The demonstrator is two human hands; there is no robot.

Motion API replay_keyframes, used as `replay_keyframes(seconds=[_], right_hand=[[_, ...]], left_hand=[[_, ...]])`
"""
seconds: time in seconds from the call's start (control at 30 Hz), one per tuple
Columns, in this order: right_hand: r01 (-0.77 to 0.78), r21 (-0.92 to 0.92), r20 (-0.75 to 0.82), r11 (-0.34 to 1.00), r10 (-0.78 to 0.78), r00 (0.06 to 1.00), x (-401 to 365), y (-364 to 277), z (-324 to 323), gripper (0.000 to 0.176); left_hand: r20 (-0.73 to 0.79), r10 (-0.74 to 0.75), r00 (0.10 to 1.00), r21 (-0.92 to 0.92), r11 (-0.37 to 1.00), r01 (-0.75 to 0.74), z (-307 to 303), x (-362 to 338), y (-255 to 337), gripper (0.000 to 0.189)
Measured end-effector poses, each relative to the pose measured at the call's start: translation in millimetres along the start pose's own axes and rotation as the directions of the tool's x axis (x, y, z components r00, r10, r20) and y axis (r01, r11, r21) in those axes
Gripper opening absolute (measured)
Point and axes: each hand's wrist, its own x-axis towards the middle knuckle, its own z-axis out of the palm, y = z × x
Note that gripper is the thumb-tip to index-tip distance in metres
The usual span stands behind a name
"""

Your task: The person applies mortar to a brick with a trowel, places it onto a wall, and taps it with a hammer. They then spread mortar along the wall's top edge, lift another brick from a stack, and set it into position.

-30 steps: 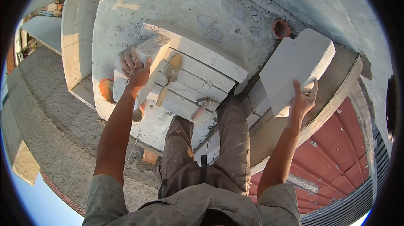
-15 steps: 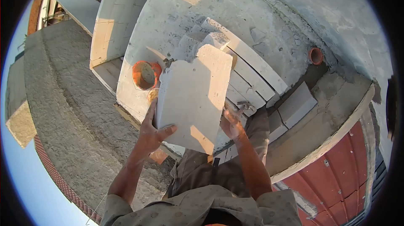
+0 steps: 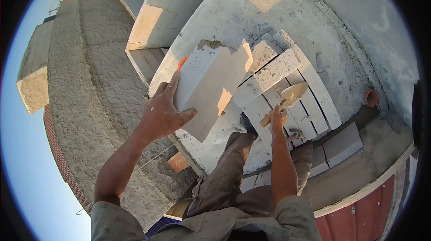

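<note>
A large pale lightweight-concrete block [image 3: 200, 77] stands tilted in front of me, with rough grey mortar at its far end. My left hand [image 3: 164, 111] grips its near left edge, thumb on one face and fingers over the side. To the right, my right hand [image 3: 279, 117] is closed round the wooden handle of a trowel [image 3: 294, 95]. The blade points away over a stack of pale blocks [image 3: 265, 77]. A small metal tool [image 3: 295, 135] lies on the stack near my right forearm. Behind the held block, only an orange sliver of a bucket [image 3: 182, 63] shows.
A rough cement-faced wall [image 3: 72, 70] runs along the left, with a drop beyond. An orange pipe end [image 3: 371, 98] sticks up at the right. Loose blocks [image 3: 343, 144] lie along the right ledge, and a string [image 3: 155, 156] crosses near my left arm.
My right hand has left the block's side and now holds the trowel over the stack. The block has turned, showing its side, with my left hand still on it. The view has shifted.
</note>
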Motion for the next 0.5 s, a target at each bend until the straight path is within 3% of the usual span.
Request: replay_keyframes(seconds=[0.07,0.1,0.13,0.23,0.3,0.37,0.43,0.5], right_hand=[[0.105,-0.237,-0.05,0.966,-0.12,0.992,-55.4,-47.4,-36.0,0.044],[0.376,-0.314,-0.033,0.872,-0.406,0.913,-91.4,-70.9,-43.5,0.041],[0.614,-0.378,0.011,0.693,-0.66,0.751,-121.7,-98.6,-43.0,0.039],[0.595,-0.375,0.394,0.711,-0.459,0.797,-183.6,-200.8,-35.6,0.044],[0.816,-0.431,0.569,0.385,-0.586,0.577,-200.8,-269.9,-6.1,0.052],[0.927,-0.344,0.673,0.151,-0.648,0.355,-236.6,-341.4,28.0,0.059],[0.964,-0.131,0.583,0.23,-0.769,0.262,-285.4,-394.8,55.6,0.06],[0.956,0.21,0.382,0.205,-0.917,0.113,-288.3,-391.2,76.7,0.061]], left_hand=[[0.007,0.019,1.0,0.047,0.999,-0.019,-12.5,2.8,5.2,0.106],[0.023,0.016,1.0,0.071,0.997,-0.018,-22.8,6.2,13.3,0.105],[0.033,0.016,0.999,0.093,0.995,-0.019,-33.2,10.1,19.9,0.104],[-0.174,0.092,0.98,0.187,0.981,-0.059,-31.6,30.8,14.5,0.098],[-0.116,0.064,0.991,0.178,0.983,-0.042,-48.2,37.7,28.1,0.095],[-0.088,0.073,0.993,0.201,0.978,-0.054,-61.6,42.6,42.3,0.09],[-0.072,0.113,0.991,0.25,0.964,-0.092,-64.3,45.8,53.6,0.082],[-0.058,0.158,0.986,0.263,0.955,-0.138,-66.5,49.7,59.4,0.073]])
